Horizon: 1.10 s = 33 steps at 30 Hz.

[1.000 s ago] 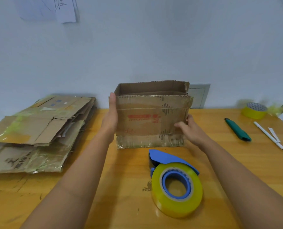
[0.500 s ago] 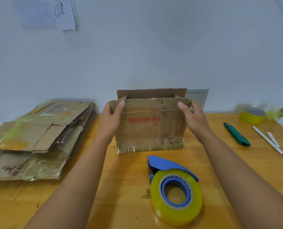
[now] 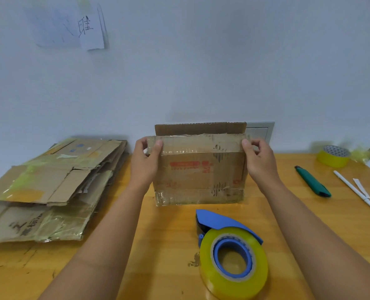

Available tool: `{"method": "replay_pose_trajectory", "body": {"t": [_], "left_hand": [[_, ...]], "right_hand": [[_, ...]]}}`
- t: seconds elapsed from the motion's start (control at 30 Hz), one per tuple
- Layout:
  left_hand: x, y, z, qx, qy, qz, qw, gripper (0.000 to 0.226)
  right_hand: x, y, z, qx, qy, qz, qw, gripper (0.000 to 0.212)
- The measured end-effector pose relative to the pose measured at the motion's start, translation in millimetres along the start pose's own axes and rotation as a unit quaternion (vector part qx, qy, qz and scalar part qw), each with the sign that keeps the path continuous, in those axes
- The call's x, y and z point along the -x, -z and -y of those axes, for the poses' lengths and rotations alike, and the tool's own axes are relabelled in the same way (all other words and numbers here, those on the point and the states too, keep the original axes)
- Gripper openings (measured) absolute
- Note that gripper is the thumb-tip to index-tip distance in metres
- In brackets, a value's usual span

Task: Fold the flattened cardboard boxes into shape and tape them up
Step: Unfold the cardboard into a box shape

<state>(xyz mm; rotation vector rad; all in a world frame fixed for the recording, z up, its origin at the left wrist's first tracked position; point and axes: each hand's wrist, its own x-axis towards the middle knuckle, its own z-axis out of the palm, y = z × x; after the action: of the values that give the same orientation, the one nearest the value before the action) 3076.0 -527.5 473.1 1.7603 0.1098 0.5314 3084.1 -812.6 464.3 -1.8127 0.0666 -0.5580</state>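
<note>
Both grips, left hand (image 3: pixel 144 161) and right hand (image 3: pixel 258 158), pinching box (image 3: pixel 199 169) flap corners; could tear worn flap or crease crooked under uneven pressing.

One box (image 3: pixel 199 169) standing up, one pile of flat boxes (image 3: pixel 50 185) (can't count how many are in it), two hands (image 3: pixel 146 161) (image 3: pixel 258 161), two yellow tape rolls (image 3: pixel 233 263) (image 3: pixel 333 155), one green knife (image 3: pixel 312 185), one white pen (image 3: pixel 352 189).

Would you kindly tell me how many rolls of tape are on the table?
2: a large yellow roll in the blue dispenser near the front, and a smaller roll at the far right.
</note>
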Motion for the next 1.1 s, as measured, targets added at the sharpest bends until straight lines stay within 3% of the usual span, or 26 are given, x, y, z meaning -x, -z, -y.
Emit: {"method": "replay_pose_trajectory", "body": {"t": [0.27, 0.5, 0.63, 0.7, 0.77, 0.83, 0.9, 1.0, 1.1], "left_hand": [[-16.6, -5.0, -2.3, -0.016, 0.0, 0.024, 1.0, 0.062], [-33.2, -10.5, -13.9, -0.125, -0.058, 0.136, 0.981, 0.078], [-36.9, -13.5, -12.1, -0.144, -0.064, 0.131, 0.979, 0.067], [-36.5, -14.1, -9.6, -0.172, -0.08, 0.126, 0.974, 0.047], [-33.7, -14.5, -5.1, -0.19, -0.1, 0.121, 0.969, 0.025], [-30.7, -13.2, -0.4, -0.2, -0.107, 0.124, 0.966, 0.018], [-28.1, -9.7, 2.5, -0.217, -0.103, 0.144, 0.96, 0.036], [-22.2, -5.2, -0.3, -0.261, -0.098, 0.202, 0.939, 0.089], [-19.0, -8.2, -1.3, -0.285, -0.122, 0.204, 0.929, 0.096]], "right_hand": [[-6.8, 0.3, -2.7, 0.015, -0.002, 0.008, 1.0, 0.049], [-14.2, -2.7, -15.2, 0.049, -0.034, 0.021, 0.998, 0.063], [-18.8, 0.7, -10.5, 0.077, -0.01, 0.061, 0.995, 0.072], [-23.1, 3.1, -4.8, 0.115, 0.011, 0.096, 0.989, 0.073], [-27.6, 3.3, -1.1, 0.16, 0.034, 0.115, 0.98, 0.062], [-27.4, 0.8, -1.7, 0.184, 0.04, 0.121, 0.975, 0.046], [-20.7, -3.3, -6.4, 0.171, 0.028, 0.124, 0.977, 0.041], [-4.8, -5.6, -15.9, 0.139, 0.002, 0.138, 0.981, 0.059], [1.2, -0.2, -20.7, 0.144, -0.006, 0.124, 0.982, 0.068]]}}
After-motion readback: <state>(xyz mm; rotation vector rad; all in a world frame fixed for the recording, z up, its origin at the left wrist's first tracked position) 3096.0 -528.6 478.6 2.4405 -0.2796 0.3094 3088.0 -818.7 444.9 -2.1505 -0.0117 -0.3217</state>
